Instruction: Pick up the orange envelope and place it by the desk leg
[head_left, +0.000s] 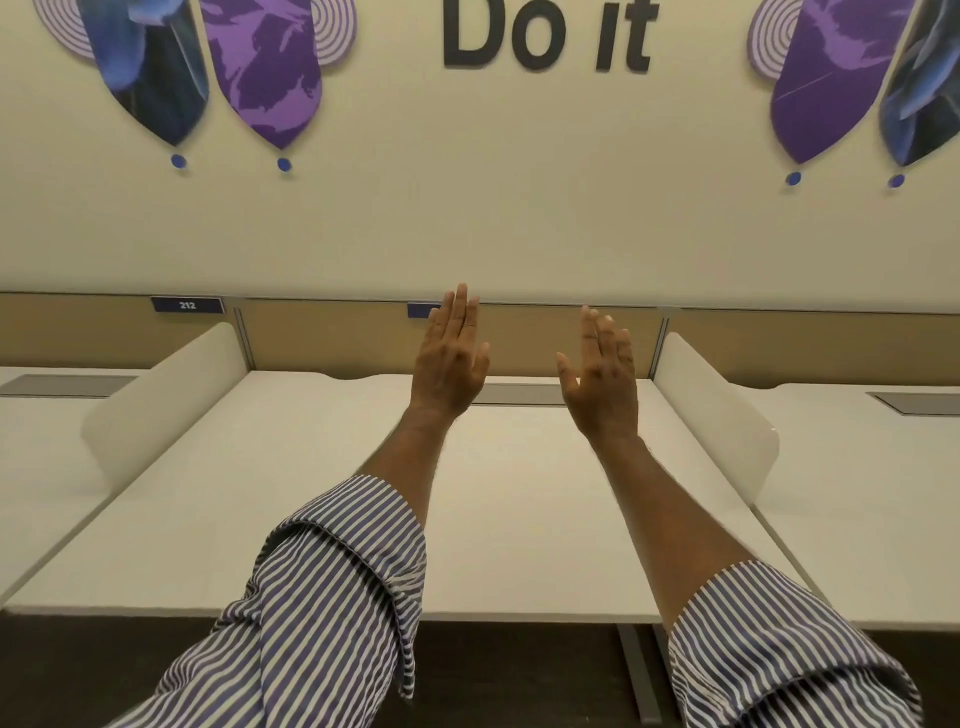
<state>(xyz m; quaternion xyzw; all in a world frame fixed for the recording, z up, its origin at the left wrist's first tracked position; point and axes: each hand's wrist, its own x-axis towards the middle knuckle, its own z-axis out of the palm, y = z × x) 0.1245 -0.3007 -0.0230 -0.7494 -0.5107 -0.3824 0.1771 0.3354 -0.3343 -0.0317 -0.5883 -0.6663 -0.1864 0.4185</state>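
Observation:
No orange envelope shows anywhere in the head view. My left hand (451, 358) and my right hand (602, 379) are both raised over the white desk (311, 493), fingers stretched out flat and pointing toward the back wall, each holding nothing. They hang side by side above the far middle of the desktop, a short gap between them. Striped sleeves are rolled up on both forearms. A grey desk leg (636, 670) runs down under the front edge, between my arms and partly hidden by the right sleeve.
White rounded dividers stand at the left (161, 395) and right (722, 415) of the desk, with neighbouring desks beyond. A tan back panel (337, 338) carries a blue "212" label (187, 305). A grey cable hatch (519, 394) lies behind my hands. Dark floor shows below.

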